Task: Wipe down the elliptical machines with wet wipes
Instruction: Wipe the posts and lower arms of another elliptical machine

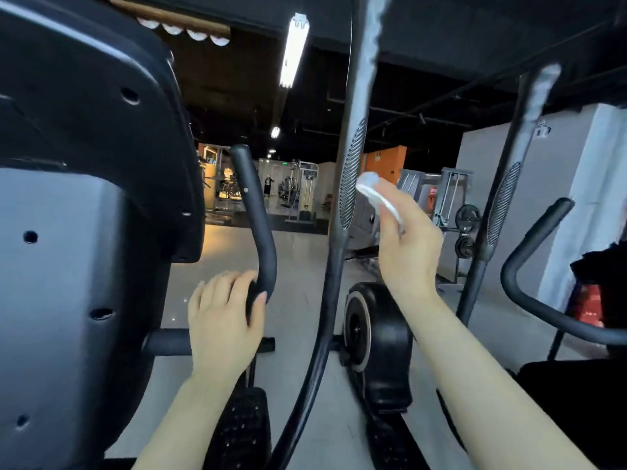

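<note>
Left hand [224, 320] low at centre, fingers and thumb curled round the lower bend of a short black curved handlebar [255, 218], gripping it. Right hand [405, 245] raised higher and to the right, well apart from the left, pinching a folded white wet wipe [375, 191] between fingers and thumb. Wipe held just beside the tall moving arm [349, 184] of the elliptical machine, level with its ribbed grip section; contact with the bar impossible to tell. Both forearms bare, reaching up from the lower edge of the view. At far left, filling that side, the back of the grey and black console housing [84, 164], dotted with screw holes. Between the forearms, lower down, a black flywheel cover [376, 337] with a pale ring, and textured black pedals [242, 432] near the bottom. To the right, a second tall arm [509, 198] with the same ribbed grip and another curved black handlebar [529, 283], belonging to a neighbouring machine. Beyond, a glossy pale floor [295, 259], weight racks and cable stations in the distance, orange panels, and a long ceiling lamp [293, 49] overhead.
</note>
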`<control>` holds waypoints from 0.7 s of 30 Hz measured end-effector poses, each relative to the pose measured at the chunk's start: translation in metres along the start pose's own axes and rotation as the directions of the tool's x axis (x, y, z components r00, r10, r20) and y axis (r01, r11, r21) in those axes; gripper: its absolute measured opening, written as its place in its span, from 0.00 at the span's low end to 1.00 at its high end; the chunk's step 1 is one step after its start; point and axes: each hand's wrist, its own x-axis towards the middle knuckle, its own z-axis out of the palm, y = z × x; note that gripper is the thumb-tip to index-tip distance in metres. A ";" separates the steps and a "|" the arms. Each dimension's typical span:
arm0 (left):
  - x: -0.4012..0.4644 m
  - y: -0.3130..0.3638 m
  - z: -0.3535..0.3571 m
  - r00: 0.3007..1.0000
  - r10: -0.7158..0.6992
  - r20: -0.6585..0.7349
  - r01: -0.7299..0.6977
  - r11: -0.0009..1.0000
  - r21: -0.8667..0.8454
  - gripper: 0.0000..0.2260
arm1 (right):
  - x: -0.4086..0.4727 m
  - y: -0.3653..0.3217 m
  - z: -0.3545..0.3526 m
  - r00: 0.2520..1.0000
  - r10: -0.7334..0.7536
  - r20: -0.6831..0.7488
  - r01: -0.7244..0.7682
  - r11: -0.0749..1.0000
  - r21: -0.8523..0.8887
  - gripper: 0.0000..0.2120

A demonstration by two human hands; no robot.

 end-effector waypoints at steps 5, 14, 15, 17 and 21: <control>-0.008 -0.010 0.038 0.995 0.083 -0.056 -0.071 0.978 0.198 0.16 | 0.083 0.085 0.048 0.488 -0.623 0.611 0.871 0.300 -0.390 0.16; -0.012 -0.016 0.051 0.977 0.177 -0.116 -0.125 0.924 0.361 0.17 | 0.047 0.148 0.046 0.357 -0.497 0.791 0.923 0.317 -0.218 0.16; -0.013 -0.016 0.051 0.974 0.189 -0.121 -0.134 0.923 0.362 0.17 | 0.040 0.150 0.045 0.335 -0.486 0.807 0.931 0.301 -0.206 0.16; -0.013 -0.017 0.051 0.972 0.195 -0.134 -0.137 0.926 0.353 0.18 | 0.026 0.154 0.044 0.309 -0.464 0.830 0.942 0.266 -0.203 0.17; -0.013 -0.017 0.050 0.973 0.174 -0.150 -0.117 0.937 0.329 0.18 | -0.015 0.162 0.044 0.246 -0.403 0.882 0.950 0.282 -0.136 0.19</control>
